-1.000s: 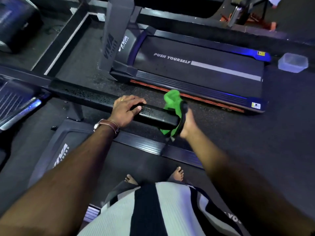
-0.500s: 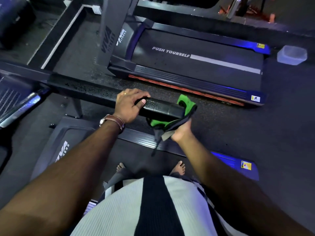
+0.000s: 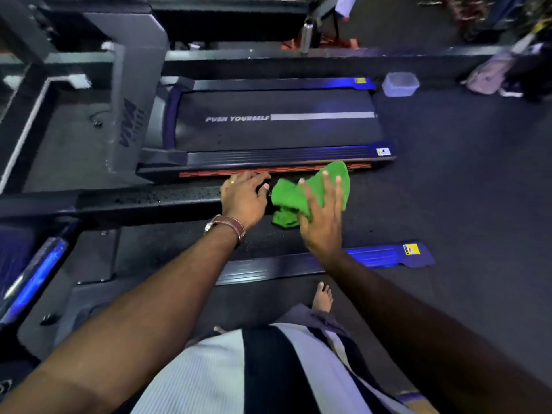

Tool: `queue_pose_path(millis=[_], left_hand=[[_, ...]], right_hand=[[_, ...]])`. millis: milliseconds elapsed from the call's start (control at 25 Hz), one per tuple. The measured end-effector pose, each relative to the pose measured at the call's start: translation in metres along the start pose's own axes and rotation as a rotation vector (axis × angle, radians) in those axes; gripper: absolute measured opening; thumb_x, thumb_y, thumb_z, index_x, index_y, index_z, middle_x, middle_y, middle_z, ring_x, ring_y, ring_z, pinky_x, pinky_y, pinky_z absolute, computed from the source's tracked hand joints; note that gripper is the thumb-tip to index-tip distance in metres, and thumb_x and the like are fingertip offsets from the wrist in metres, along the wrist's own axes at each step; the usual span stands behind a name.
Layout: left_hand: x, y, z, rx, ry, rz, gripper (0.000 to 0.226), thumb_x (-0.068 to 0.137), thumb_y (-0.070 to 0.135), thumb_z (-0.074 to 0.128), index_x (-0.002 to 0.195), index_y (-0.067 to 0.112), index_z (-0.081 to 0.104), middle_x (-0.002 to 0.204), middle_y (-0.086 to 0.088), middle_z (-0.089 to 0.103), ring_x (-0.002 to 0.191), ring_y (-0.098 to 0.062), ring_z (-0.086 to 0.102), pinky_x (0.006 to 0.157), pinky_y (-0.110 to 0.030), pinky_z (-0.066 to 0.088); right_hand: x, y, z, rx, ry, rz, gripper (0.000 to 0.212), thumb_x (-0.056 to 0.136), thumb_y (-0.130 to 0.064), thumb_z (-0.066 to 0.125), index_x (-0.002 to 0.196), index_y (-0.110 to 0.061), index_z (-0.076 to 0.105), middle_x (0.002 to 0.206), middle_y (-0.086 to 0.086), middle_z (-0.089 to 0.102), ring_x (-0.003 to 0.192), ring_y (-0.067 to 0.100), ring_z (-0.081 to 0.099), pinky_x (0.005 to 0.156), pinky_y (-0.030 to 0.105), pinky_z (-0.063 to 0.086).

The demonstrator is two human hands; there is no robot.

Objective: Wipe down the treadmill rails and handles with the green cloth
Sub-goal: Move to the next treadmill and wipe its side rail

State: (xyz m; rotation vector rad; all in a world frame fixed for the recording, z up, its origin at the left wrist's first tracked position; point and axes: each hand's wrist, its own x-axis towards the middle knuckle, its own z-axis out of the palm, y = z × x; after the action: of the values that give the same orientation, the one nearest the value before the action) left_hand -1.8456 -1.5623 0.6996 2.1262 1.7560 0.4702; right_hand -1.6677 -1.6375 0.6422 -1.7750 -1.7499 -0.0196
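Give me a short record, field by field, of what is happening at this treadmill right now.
Place: gym floor, a person standing barefoot on a treadmill
Left hand: grips the black handrail near its end
Right hand: fingers spread flat on the green cloth, pressing it at the handrail's end
Wrist: brown-strapped watch on the left arm
Nearby: second treadmill with PUSH YOURSELF on its belt; clear plastic container on the floor beyond it
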Motion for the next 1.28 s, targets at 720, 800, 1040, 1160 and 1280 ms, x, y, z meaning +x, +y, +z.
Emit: queue_pose_path(millis=[720, 800, 1040, 1160, 1280], left_hand=[[0.018, -0.017, -0.021, -0.049, -0.195, 0.135, 0.028, 0.090, 0.037, 0.057, 0.117, 0.042, 0.063, 0.099, 0.001, 0.058, 0.102, -0.025, 0.050, 0.084, -0.034, 0.034], [0.017, -0.016, -0.021, -0.072, -0.190, 0.098, 0.029, 0.089, 0.032, 0.059, 0.116, 0.038, 0.065, 0.098, 0.005, 0.057, 0.103, -0.023, 0.049, 0.088, -0.034, 0.033], [0.018, -0.018, -0.022, -0.174, -0.231, 0.062, 0.033, 0.086, 0.035, 0.067, 0.118, 0.034, 0.064, 0.106, 0.006, 0.059, 0.109, -0.022, 0.051, 0.100, -0.041, 0.039], [0.017, -0.016, -0.022, -0.123, -0.208, 0.051, 0.035, 0.084, 0.032, 0.069, 0.118, 0.025, 0.065, 0.112, -0.001, 0.062, 0.110, -0.026, 0.053, 0.098, -0.041, 0.040], [0.015, -0.017, -0.022, -0.169, -0.200, 0.052, 0.034, 0.082, 0.028, 0.070, 0.116, 0.023, 0.066, 0.119, -0.001, 0.064, 0.114, -0.027, 0.054, 0.100, -0.046, 0.040]], right_hand=[[0.055, -0.127, 0.019, 0.325, 0.080, 0.965, 0.051, 0.103, -0.028, 0.044, 0.152, -0.026, 0.031, 0.162, 0.012, -0.018, 0.144, 0.052, -0.009, 0.119, 0.056, 0.010], [0.040, -0.112, 0.021, 0.081, -0.044, 0.716, 0.050, 0.101, -0.034, 0.040, 0.151, -0.025, 0.035, 0.164, 0.008, -0.003, 0.142, 0.056, -0.011, 0.116, 0.061, 0.003], [0.043, -0.015, -0.027, -0.260, -0.314, -0.006, 0.046, 0.097, -0.034, 0.048, 0.142, -0.027, 0.048, 0.155, -0.001, 0.037, 0.148, 0.033, 0.020, 0.116, 0.062, 0.015], [0.095, -0.049, -0.023, -0.296, -0.549, 0.270, 0.040, 0.097, -0.043, 0.039, 0.128, -0.027, 0.059, 0.137, 0.001, 0.056, 0.135, 0.031, 0.041, 0.112, 0.058, 0.022], [0.107, -0.049, -0.027, -0.281, -0.664, 0.091, 0.054, 0.093, -0.065, 0.035, 0.128, -0.032, 0.059, 0.136, -0.002, 0.058, 0.128, 0.030, 0.048, 0.106, 0.054, 0.028]])
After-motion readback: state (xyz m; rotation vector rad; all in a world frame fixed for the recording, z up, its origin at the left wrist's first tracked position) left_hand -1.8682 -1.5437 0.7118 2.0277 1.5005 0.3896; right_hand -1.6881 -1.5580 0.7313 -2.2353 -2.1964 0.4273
